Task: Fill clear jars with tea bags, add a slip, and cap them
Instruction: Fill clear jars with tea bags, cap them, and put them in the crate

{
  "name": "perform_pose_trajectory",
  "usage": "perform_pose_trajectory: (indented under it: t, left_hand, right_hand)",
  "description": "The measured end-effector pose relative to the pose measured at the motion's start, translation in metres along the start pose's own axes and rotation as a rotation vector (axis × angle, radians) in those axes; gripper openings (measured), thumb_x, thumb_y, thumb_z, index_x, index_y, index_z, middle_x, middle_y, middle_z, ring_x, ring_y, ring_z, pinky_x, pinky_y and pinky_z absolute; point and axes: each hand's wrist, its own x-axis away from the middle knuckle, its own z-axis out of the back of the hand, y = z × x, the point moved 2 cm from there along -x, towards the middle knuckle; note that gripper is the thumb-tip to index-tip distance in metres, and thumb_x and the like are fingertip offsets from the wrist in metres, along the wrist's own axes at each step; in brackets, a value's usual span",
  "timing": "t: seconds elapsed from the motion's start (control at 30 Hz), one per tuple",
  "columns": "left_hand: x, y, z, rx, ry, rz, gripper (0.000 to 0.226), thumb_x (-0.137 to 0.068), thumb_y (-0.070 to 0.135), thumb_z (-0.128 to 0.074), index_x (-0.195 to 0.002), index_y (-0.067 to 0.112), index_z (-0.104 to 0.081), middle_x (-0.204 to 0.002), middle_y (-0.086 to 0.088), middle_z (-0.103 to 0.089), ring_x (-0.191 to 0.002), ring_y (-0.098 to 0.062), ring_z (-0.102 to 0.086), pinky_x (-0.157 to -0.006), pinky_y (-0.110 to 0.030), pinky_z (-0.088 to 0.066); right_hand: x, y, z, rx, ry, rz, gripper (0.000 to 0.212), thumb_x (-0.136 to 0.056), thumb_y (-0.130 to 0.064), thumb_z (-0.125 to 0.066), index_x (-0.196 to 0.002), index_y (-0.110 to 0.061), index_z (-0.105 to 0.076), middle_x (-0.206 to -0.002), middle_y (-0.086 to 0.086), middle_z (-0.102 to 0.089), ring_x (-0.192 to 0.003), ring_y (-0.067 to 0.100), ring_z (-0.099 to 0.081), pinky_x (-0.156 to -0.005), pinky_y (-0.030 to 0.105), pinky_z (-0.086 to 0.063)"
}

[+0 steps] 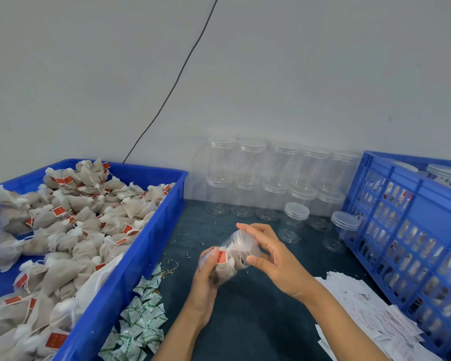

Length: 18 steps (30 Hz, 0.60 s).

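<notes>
While the left hand (206, 267) wraps its curled fingers (214, 254) round the lower part of a clear jar (232, 259), the right hand (268, 259) curls over the jar's upper end, thumb and fingertips closed on the translucent lid (242, 239) sitting at its mouth. That jar is tilted, raised off the dark tabletop (245, 308) between the two blue containers, and it is packed with beige tea bags; one red tag (222, 257) shows through its wall just beside the left thumb. Whether the lid is fully seated cannot be told. To the left stands a blue tray (130, 259) heaped with loose tea bags (71, 230), each tied with string and a small red tag. Just beside the tray's near right edge lie green-and-white sachets (141, 316) in a scattered pile on the tabletop. Against the wall stand empty capped jars (271, 178), stacked in two tiers, with two more capped jars (294, 222) standing in front of them. At the right is a blue slatted crate (406, 230) holding filled jars, and near its base lies a spread of white paper slips (362, 316). A black cable (177, 82) runs down the pale wall behind the tray.
</notes>
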Motion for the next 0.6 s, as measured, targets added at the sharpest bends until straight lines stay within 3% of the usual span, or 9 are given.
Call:
perform_pose_trajectory:
  t: [0.1,0.23,0.3,0.37,0.47,0.6]
  left_hand:
    - [0.0,-0.001,-0.001,-0.028,-0.016,0.0,0.063,-0.083,0.031,-0.066,-0.125,-0.011,-0.045,-0.105,-0.019,-0.059,-0.099,-0.028,-0.055,-0.083,-0.036,-0.049]
    - [0.0,-0.003,-0.002,-0.035,-0.023,-0.025,0.07,-0.062,0.047,-0.072,-0.115,0.009,-0.049,-0.104,-0.013,-0.059,-0.095,-0.024,-0.06,-0.076,-0.032,-0.055]
    - [0.0,-0.005,-0.002,-0.022,-0.034,-0.036,0.064,-0.058,0.046,-0.074,-0.108,0.015,-0.05,-0.105,-0.014,-0.059,-0.095,-0.025,-0.059,-0.077,-0.033,-0.055]
    - [0.0,-0.004,-0.003,-0.011,-0.053,-0.045,0.06,-0.059,0.046,-0.075,-0.106,0.016,-0.051,-0.104,-0.015,-0.059,-0.094,-0.025,-0.059,-0.076,-0.033,-0.055]
    - [0.0,-0.003,-0.004,-0.003,-0.063,-0.046,0.059,-0.061,0.046,-0.073,-0.106,0.014,-0.051,-0.099,-0.013,-0.058,-0.089,-0.022,-0.058,-0.074,-0.031,-0.053]
    - [0.005,-0.005,-0.007,-0.113,-0.127,0.017,0.064,-0.076,0.048,-0.06,-0.109,-0.006,-0.053,-0.093,-0.017,-0.061,-0.078,-0.02,-0.06,-0.062,-0.03,-0.05]
  right_hand:
    - [0.001,0.0,0.002,0.16,0.034,-0.037,0.05,-0.095,-0.017,-0.059,-0.138,-0.037,-0.041,-0.125,-0.016,-0.036,-0.12,0.006,-0.048,-0.1,0.028,-0.047]
    - [0.003,-0.002,0.002,0.397,0.078,-0.128,0.033,-0.097,-0.042,-0.047,-0.129,-0.037,-0.037,-0.124,-0.018,-0.036,-0.106,0.007,-0.053,-0.097,0.035,-0.048]
    - [0.004,-0.005,-0.001,0.495,0.113,-0.204,0.036,-0.095,-0.058,-0.034,-0.123,-0.035,-0.035,-0.121,-0.014,-0.045,-0.099,0.007,-0.056,-0.088,0.031,-0.049]
    - [0.005,-0.009,-0.004,0.594,0.126,-0.235,0.04,-0.092,-0.067,-0.025,-0.115,-0.035,-0.033,-0.106,-0.011,-0.056,-0.086,0.008,-0.058,-0.073,0.027,-0.046]
    - [0.005,-0.017,-0.006,0.697,0.138,-0.172,0.037,-0.091,-0.067,-0.019,-0.106,-0.036,-0.03,-0.1,-0.012,-0.054,-0.079,0.009,-0.055,-0.069,0.027,-0.04]
    - [0.004,-0.022,-0.01,0.727,0.129,-0.067,0.028,-0.096,-0.056,-0.02,-0.096,-0.03,-0.031,-0.096,-0.01,-0.042,-0.071,0.01,-0.047,-0.065,0.027,-0.04]
